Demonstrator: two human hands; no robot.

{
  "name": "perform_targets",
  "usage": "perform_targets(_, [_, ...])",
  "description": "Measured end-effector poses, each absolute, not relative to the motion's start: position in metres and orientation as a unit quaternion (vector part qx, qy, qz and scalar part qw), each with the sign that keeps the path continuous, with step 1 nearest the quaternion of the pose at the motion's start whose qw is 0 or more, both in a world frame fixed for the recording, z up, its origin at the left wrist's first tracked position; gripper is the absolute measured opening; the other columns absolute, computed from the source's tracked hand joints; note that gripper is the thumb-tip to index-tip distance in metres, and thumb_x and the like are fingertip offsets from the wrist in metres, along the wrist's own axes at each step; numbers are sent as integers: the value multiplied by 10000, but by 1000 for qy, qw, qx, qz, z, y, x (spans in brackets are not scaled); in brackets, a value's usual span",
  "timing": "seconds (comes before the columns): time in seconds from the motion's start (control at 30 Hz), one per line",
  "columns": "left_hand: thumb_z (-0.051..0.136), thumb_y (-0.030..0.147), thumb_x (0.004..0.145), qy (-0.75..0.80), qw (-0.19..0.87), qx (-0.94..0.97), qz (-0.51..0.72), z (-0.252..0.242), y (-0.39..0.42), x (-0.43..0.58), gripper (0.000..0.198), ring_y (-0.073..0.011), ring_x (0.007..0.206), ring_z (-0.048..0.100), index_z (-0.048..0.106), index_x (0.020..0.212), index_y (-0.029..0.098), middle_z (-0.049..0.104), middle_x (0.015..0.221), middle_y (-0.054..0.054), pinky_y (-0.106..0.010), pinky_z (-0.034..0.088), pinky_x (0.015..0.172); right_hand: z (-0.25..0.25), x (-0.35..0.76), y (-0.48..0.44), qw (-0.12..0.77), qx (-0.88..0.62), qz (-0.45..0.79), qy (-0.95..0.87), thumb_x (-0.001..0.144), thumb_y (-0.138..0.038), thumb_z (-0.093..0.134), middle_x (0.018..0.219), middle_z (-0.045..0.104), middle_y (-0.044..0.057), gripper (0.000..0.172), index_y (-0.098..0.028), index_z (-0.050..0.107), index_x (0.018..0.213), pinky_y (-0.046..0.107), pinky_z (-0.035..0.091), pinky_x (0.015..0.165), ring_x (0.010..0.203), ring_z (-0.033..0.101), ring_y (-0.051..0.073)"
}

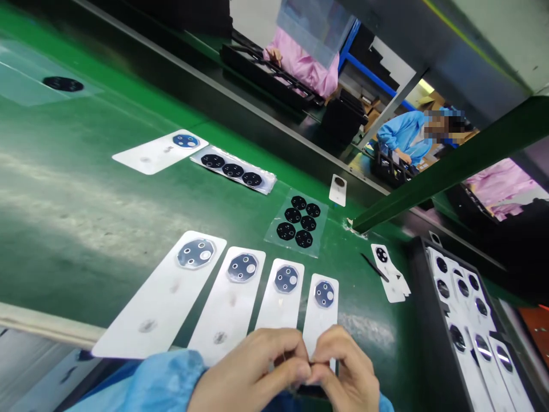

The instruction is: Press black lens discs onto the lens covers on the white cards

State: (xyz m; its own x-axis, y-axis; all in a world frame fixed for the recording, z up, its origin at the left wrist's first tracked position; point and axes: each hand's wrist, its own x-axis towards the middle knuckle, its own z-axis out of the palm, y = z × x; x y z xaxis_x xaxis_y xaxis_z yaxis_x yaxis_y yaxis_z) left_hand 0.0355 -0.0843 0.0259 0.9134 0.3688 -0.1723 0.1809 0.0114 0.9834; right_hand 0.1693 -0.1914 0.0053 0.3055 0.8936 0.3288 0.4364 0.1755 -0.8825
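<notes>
Panels Lined Up on Green Desk

Our left hand and right hand, reaching from blue sleeves, meet at the near side of the desk, thumb and forefinger of each pinched narrow. Whether a thin piece sits between the fingertips we cannot tell; so close a grip would suit something small. The hands overlap our view of the two rightmost panels' lower ends, and contact with them is unclear.

All four panels in the row lie flat and apart, their dark-blue round patches at the far end, probably so our wrists leave them uncovered. Just beyond, six black discs rest in two columns on a clear sheet, apparently spaced for lifting singly. A packet with three similar discs lies farther off, near a lone panel.

To our right, a slender dark tool lies beside loose white cards, while a black tray gathers more panels, perhaps to stop them sliding. Co-workers in pink and blue appear across the barrier.
</notes>
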Motion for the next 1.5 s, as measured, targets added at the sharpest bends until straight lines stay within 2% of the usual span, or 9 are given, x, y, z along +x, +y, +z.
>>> perform_targets(0.2, [373, 311, 874, 182, 707, 681, 59, 25, -104, 55, 249, -107, 633, 421, 410, 658, 192, 426, 634, 43, -187, 338, 605, -6, 188, -207, 558, -539, 56, -629, 865, -281, 565, 655, 537, 22, 118, -182, 627, 851, 256, 390, 450, 552, 492, 132])
perform_targets(0.33, [280, 369, 909, 186, 682, 701, 95, 22, -115, 66, 303, -124, 670, 430, 385, 682, 198, 439, 695, 17, -212, 341, 651, -15, 191, -217, 606, -582, 102, -533, 853, -355, 571, 753, 559, 42, 199, -230, 621, 999, 251, 430, 443, 605, 539, 150])
perform_targets(0.57, [291, 490, 891, 228, 757, 609, 60, 15, -126, 92, 387, -111, 580, 348, 338, 638, 201, 351, 612, 37, -219, 314, 547, -13, 218, -223, 542, -549, 163, -615, 817, -39, 539, 789, 581, 45, 278, -212, 592, 1028, 254, 483, 503, 671, 587, 159])
perform_targets(0.7, [248, 488, 920, 256, 761, 592, 71, 11, -127, 102, 442, -91, 512, 309, 309, 589, 201, 300, 546, 57, -209, 293, 490, -9, 223, -223, 537, -590, 91, -596, 815, -57, 545, 807, 545, 42, 244, -236, 624, 960, 286, 451, 532, 681, 554, 161])
perform_targets(0.77, [217, 407, 956, 221, 703, 669, 100, 8, -122, 102, 460, -90, 525, 400, 380, 588, 184, 401, 548, 40, -196, 351, 523, -5, 227, -222, 537, -617, 83, -569, 826, -118, 566, 811, 506, 38, 150, -236, 638, 884, 283, 429, 537, 692, 532, 159])
perform_targets(0.87, [231, 221, 973, 134, 438, 865, 204, -1, -110, 97, 393, -140, 760, 559, 554, 760, 150, 619, 780, -39, -238, 452, 708, 2, 241, -216, 504, -674, 102, -531, 829, -167, 582, 825, 464, 35, 81, -221, 641, 818, 280, 425, 564, 712, 512, 154])
perform_targets(0.97, [232, 43, 925, 87, 147, 951, 258, -13, -101, 92, 355, -195, 967, 565, 585, 948, 81, 646, 1009, -115, -319, 449, 877, 4, 259, -205, 432, -724, 121, -524, 831, -187, 593, 848, 466, 34, 74, -211, 649, 789, 277, 445, 614, 729, 518, 147])
perform_targets(1.03, [243, 8, 900, 82, 55, 963, 253, -21, -99, 92, 355, -212, 998, 567, 592, 942, 60, 639, 1060, -136, -334, 443, 901, 1, 267, -196, 400, -734, 142, -529, 847, -214, 578, 866, 473, 33, 96, -211, 652, 787, 277, 455, 642, 740, 526, 143])
perform_targets(1.5, [229, 40, 908, 91, -7, 970, 227, -29, -99, 95, 374, -228, 971, 583, 603, 908, 69, 647, 1060, -133, -340, 417, 856, -20, 269, -180, 392, -720, 211, -533, 887, -207, 509, 884, 478, 41, 134, -200, 629, 828, 290, 464, 688, 822, 533, 165])
